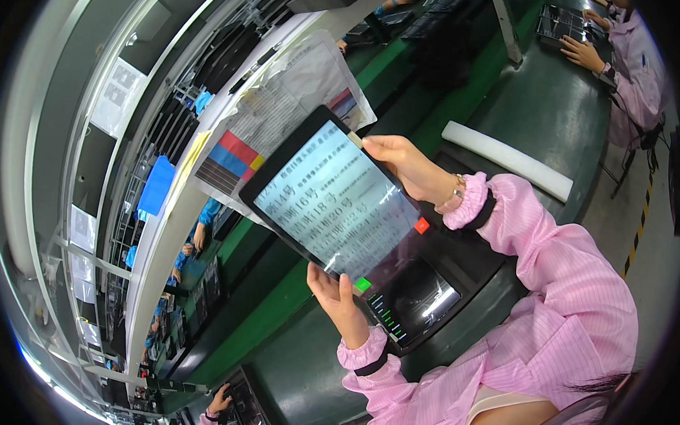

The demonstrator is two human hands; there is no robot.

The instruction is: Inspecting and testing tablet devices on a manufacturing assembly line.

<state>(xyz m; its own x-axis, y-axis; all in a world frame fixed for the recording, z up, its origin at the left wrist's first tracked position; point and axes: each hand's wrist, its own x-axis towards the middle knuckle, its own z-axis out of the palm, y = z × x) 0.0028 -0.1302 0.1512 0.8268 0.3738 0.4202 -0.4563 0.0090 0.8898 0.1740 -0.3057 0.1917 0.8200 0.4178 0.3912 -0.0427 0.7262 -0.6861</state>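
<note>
The tablet (338, 201) is lifted clear of the worktop (546, 108), tilted, with its screen lit and showing rows of dark characters on a pale ground. The left hand (335, 299) grips it at the lower edge, thumb on the front beside a small green sticker (363, 284). The right hand (402, 165) is closed on the upper right edge, thumb near a pale tab (355, 140) at the corner. A red sticker (421, 225) sits on the black border between the two hands. So both hands are clamped on the tablet, set apart at opposite edges.

As a judgement, the work looks to be in the middle of a screen check: the tablet is already picked up and switched on, and the display is being looked at. It is not yet set down, and the stickers and tab are not yet removed.

Below the tablet a second dark screen (418, 300) with coloured bars lies on the worktop. Behind it hangs a plastic sleeve of papers (291, 102) with a colour chart (233, 160). A white bar (506, 158) lies on the worktop to the right. Another person in pink (634, 67) works at the far end.
</note>
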